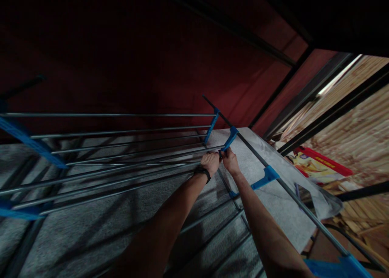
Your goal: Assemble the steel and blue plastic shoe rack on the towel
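A rack of thin grey metal tubes (121, 115) and blue plastic brackets lies across the view. My left hand (210, 163), a black band on its wrist, is closed at the right end of a metal tube (170, 167). Close beside it, my right hand (231, 163) grips the lower end of a blue bracket (231, 137), which is fixed to a long slanting pole (252, 148). Both hands meet near this joint, and the fingers partly cover where tube and bracket come together.
More blue brackets (269, 176) sit along the pole, and others (45, 150) stand at the left. Beneath is a grey speckled surface (152, 205). A dark red wall (136, 67) rises behind. To the right are a clear plastic sheet (322, 201) and a red-and-yellow package (322, 164).
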Action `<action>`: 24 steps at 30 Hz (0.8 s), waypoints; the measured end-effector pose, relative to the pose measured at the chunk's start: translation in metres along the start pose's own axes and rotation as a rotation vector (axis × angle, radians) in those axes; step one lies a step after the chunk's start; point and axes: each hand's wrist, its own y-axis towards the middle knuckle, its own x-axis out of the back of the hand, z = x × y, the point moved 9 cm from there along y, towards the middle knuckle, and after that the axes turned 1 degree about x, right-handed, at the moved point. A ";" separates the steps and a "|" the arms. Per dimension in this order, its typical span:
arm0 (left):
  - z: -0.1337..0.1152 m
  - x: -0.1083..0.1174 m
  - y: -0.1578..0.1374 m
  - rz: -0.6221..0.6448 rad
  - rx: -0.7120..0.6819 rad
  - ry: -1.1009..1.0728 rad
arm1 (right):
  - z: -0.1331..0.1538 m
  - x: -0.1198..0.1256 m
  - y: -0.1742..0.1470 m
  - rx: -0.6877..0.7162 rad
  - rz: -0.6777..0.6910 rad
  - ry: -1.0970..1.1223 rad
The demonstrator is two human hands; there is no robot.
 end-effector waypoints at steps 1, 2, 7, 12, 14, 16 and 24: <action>0.000 0.001 0.001 -0.009 -0.002 0.005 | 0.000 0.000 0.000 -0.003 0.003 -0.003; -0.001 0.002 0.003 -0.016 -0.006 0.010 | -0.001 -0.001 0.000 -0.007 0.005 -0.005; 0.002 0.003 0.008 -0.019 -0.013 0.013 | -0.002 0.000 -0.001 -0.009 -0.019 -0.003; 0.005 0.002 0.010 -0.015 0.001 -0.014 | 0.000 -0.001 -0.003 0.009 -0.012 0.023; 0.007 0.002 0.010 -0.013 0.009 -0.024 | 0.001 -0.001 -0.003 0.010 -0.011 0.030; 0.008 0.002 0.012 -0.013 0.012 -0.036 | 0.001 -0.001 -0.003 0.011 -0.008 0.032; 0.014 0.003 0.014 -0.020 0.010 -0.099 | 0.003 -0.002 -0.005 0.001 -0.004 -0.003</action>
